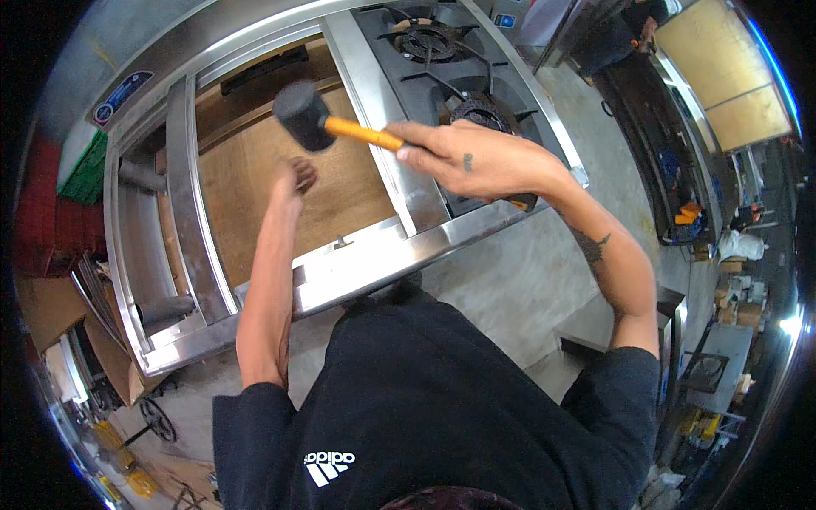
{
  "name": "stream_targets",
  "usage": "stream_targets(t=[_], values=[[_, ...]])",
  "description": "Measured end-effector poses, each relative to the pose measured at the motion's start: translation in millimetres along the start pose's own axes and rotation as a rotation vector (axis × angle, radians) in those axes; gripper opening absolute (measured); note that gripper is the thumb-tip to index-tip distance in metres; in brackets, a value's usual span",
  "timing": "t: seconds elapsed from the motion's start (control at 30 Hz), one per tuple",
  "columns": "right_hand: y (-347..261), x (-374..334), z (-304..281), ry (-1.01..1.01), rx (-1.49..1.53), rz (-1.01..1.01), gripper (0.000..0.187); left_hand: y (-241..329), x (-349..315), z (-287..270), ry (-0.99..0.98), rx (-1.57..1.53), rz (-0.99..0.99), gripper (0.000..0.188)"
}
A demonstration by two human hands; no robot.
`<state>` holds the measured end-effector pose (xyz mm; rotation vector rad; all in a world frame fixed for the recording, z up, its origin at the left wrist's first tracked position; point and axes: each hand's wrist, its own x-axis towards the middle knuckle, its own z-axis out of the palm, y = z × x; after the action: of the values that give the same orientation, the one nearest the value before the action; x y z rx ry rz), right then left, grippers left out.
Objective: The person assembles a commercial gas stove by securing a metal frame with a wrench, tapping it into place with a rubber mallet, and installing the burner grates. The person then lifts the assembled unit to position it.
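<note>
A rubber mallet with a black head and a yellow handle (361, 133) is gripped in my right hand (472, 159), held over the steel frame of a stove unit (365, 276). Its head is slightly blurred and hangs above the wooden panel (246, 183) set in the frame's middle opening. My left hand (295, 177) is just below the mallet head, over the panel, with its fingers curled in. Whatever those fingers may hold is hidden or too small to make out. A small piece (342, 242) lies on the front rail.
Black burners (425, 41) with pot supports fill the unit's right side. Green and red crates (82, 170) stand at the left, above cardboard (93, 331). Across the aisle, a person (625, 38) is beside a dark bench; tools and boxes line the right side.
</note>
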<state>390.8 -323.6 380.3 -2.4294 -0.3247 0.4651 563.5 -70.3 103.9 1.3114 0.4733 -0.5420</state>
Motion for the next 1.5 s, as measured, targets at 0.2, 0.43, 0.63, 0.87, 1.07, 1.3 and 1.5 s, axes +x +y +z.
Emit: stream_targets(t=[0.2, 0.43, 0.63, 0.87, 1.07, 1.3, 1.5], values=[[-6, -19, 1, -0.349, -0.366, 0.092, 0.046, 59, -47, -28, 0.068, -0.012, 0.316, 0.062], [-19, -1, 0, -0.273, -0.301, -0.188, 0.049, 111, -65, -3, -0.095, 0.349, 0.426, 0.055], [-17, -24, -27, -0.395, -0.582, 0.021, 0.044, 124, -72, 0, -0.118, 0.334, 0.505, 0.049], [-20, -17, -27, -0.257, -0.42, -0.231, 0.045, 128, -79, 9, -0.178, 0.368, 0.434, 0.049], [-13, -56, -59, -0.129, -0.324, -0.032, 0.05, 98, -84, 15, -0.211, 0.52, 0.413, 0.053], [8, -117, -1, 0.388, -0.03, 0.387, 0.051, 29, -107, 93, -0.703, 0.774, 0.153, 0.062], [6, -146, 96, 0.497, 0.224, 0.397, 0.052, 25, -122, 109, -0.701, 0.705, 0.163, 0.059]])
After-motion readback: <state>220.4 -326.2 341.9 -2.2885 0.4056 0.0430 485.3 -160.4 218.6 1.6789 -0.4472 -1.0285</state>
